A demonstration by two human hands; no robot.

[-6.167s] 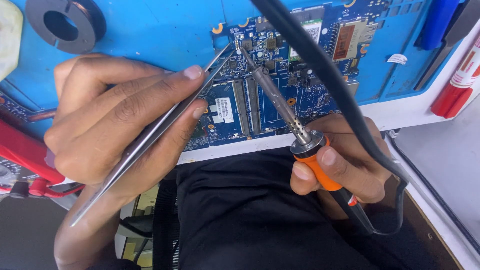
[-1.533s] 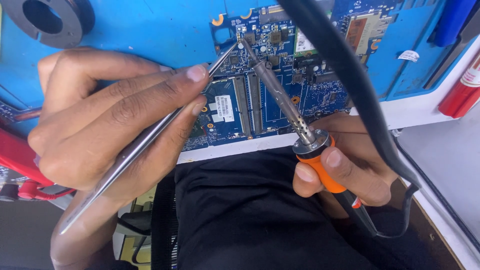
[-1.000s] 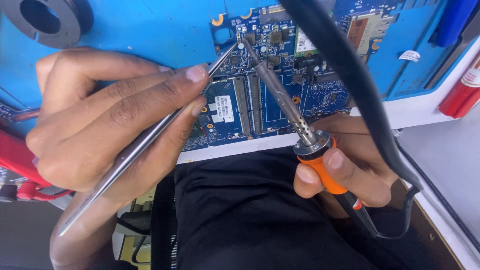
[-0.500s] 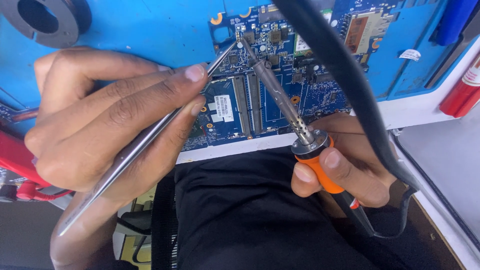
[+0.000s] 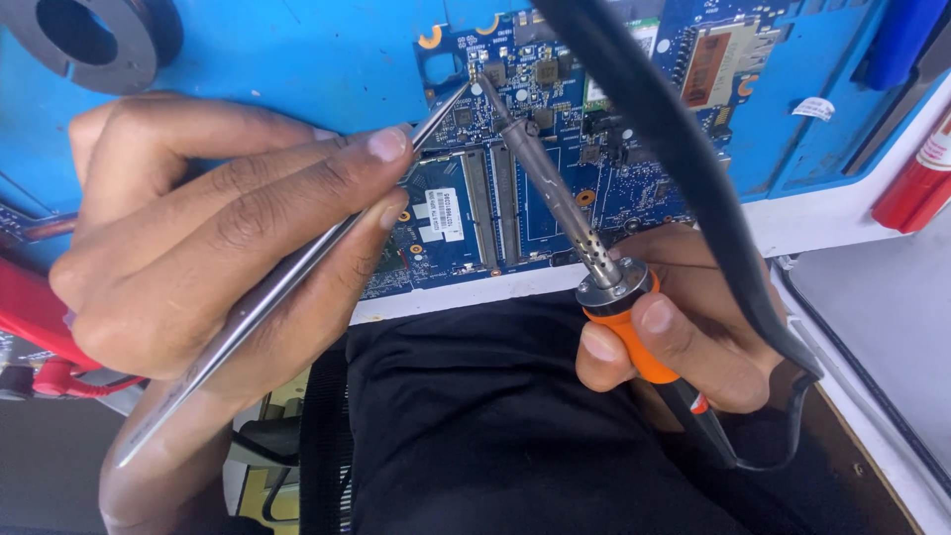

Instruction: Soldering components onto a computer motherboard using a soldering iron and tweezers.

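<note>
Head view, looking down over the near edge of the bench.

Left hand [image 5: 213, 248]: fingers curled and pressed together around a pair of tweezers [image 5: 287, 282], pinching them between thumb and forefinger. Tweezers are slim, brushed grey metal, long and tapering; the blunt rear end juts out below the hand toward the near edge, and the fine tips rest on the circuit board.

Right hand [image 5: 684, 317]: closed on a soldering iron [image 5: 594, 258], gripped at the orange handle like a pen. The iron has a smooth orange plastic grip, a bright metal collar, a dull perforated metal barrel and a narrow shaft ending in a pointed tip. That tip meets the board just beside the tweezer tips, near the board's far edge.

Circuit board [image 5: 555, 159]: flat, dark blue, densely set with small black chips, gold-ringed screw holes, two long parallel slots and a white label. It lies on the mat close to the bench's near edge, between the two hands.

Work mat [image 5: 297, 59]: bright blue, smooth and matte, covering the bench under the board.

Cable [image 5: 674, 168]: thick, glossy black, rubbery, crossing over the board's right side and looping back below the right hand to the iron's rear end.

Ring [image 5: 94, 40]: dark grey and round with a wide hole, at the mat's far left corner.

Red canister [image 5: 916, 183]: cylindrical, at the right edge.

Black fabric [image 5: 475, 426]: soft, creased cloth filling the near centre below the bench edge.
</note>
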